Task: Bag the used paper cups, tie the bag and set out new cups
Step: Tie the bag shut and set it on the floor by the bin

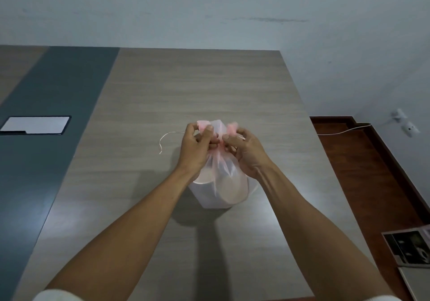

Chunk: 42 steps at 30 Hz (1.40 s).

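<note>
Two bare arms reach out from the bottom edge, with white sleeves [55, 295] just showing at the corners. They meet over a table [162, 96] made of pale wood.

In the head view, the left hand [197, 148] is closed on the left side of the bag's top. Its thumb and fingers pinch a pink bunch of plastic. The right hand [246, 152] is closed too, and pinches the other pink bunch on the right side. Both hands sit close together, almost touching, with the bag's gathered neck between them.

The bag [221, 179] is thin, see-through and pink. It stands on the table just below the hands, near the middle of the table and close to the person. White cups [209, 193] show through the plastic inside it. How many cups are in there cannot be told. The bag's bottom rests on the table and its top is pulled up into the fingers.

A thin string [166, 138] curls out to the left from the left hand and hangs above the wood.

Left of the wood is a dark strip [53, 114] with a white panel [37, 125] set in it. On the right, past the table edge, is red-brown floor [363, 172], a cable [344, 130] and some printed paper [409, 247]. A grey wall [209, 10] is behind it all.
</note>
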Available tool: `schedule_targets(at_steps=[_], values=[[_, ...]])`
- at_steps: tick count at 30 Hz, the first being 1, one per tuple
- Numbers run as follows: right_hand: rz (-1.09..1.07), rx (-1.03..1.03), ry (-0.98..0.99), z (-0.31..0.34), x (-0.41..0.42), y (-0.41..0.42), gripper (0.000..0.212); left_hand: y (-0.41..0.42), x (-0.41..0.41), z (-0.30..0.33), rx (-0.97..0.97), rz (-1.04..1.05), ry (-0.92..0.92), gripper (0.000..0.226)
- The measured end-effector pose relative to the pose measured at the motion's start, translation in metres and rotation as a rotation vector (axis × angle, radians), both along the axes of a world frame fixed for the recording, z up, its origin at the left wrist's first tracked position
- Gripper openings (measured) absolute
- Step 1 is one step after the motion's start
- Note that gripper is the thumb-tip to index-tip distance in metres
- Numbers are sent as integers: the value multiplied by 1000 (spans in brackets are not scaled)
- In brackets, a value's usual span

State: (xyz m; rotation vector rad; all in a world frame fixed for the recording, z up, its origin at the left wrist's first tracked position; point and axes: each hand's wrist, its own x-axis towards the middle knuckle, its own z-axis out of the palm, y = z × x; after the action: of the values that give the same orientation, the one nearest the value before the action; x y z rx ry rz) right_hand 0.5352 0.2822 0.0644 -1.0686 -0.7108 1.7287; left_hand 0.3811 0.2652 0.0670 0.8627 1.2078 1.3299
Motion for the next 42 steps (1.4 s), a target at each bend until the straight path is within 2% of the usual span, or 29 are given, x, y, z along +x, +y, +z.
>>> schedule_targets(at_steps=[2, 4, 6, 10, 12, 15, 18, 20, 22, 24, 25, 27, 30, 34, 37, 39, 42], values=[[-95, -42, -4, -7, -3, -2, 18, 1, -1, -3, -100, 0, -274, 30], [-155, -65, 27, -10, -6, -3, 13, 2, -3, -8, -158, -29, -453, 18], [-147, -39, 3, -10, -7, -5, 15, 1, -5, -13, -180, -48, -462, 11], [-130, -12, -156, -9, -8, -3, 15, 1, 2, -17, -183, -63, -311, 10], [-145, -61, -128, -7, -10, 0, 15, 2, 5, -18, -194, -38, -305, 5], [-146, -182, 29, -5, -15, 1, 16, 4, 5, -19, -255, 8, -435, 10], [-162, -152, 3, -12, -15, -2, 18, 6, 3, -17, -291, -34, -603, 17], [-176, -117, -19, -18, -14, -4, 21, 7, 3, -20, -300, -50, -578, 22], [-172, -84, -29, -21, -13, -3, 21, 7, 2, -23, -283, -106, -450, 28], [-168, -35, -66, -23, -12, -3, 15, 5, 0, -24, -229, -186, -326, 17], [-164, -9, -81, -23, -13, -4, 11, 5, -1, -24, -215, -213, -288, 24], [-138, 27, -43, -24, -15, -6, 13, 8, -6, -21, -201, -285, -258, 38], [-33, 84, 90, -24, -16, -6, 20, 13, -11, -19, -161, -439, -205, 40], [7, 53, 43, -25, -12, -3, 28, 19, -16, -21, -194, -482, -177, 54], [104, 33, -8, -20, -9, 3, 32, 23, -15, -24, -209, -441, -127, 34], [174, 43, -34, -14, -7, 6, 34, 25, -13, -27, -232, -324, -180, 26], [195, 94, -94, -14, -3, 6, 48, 28, -10, -27, -299, -145, -277, 14]])
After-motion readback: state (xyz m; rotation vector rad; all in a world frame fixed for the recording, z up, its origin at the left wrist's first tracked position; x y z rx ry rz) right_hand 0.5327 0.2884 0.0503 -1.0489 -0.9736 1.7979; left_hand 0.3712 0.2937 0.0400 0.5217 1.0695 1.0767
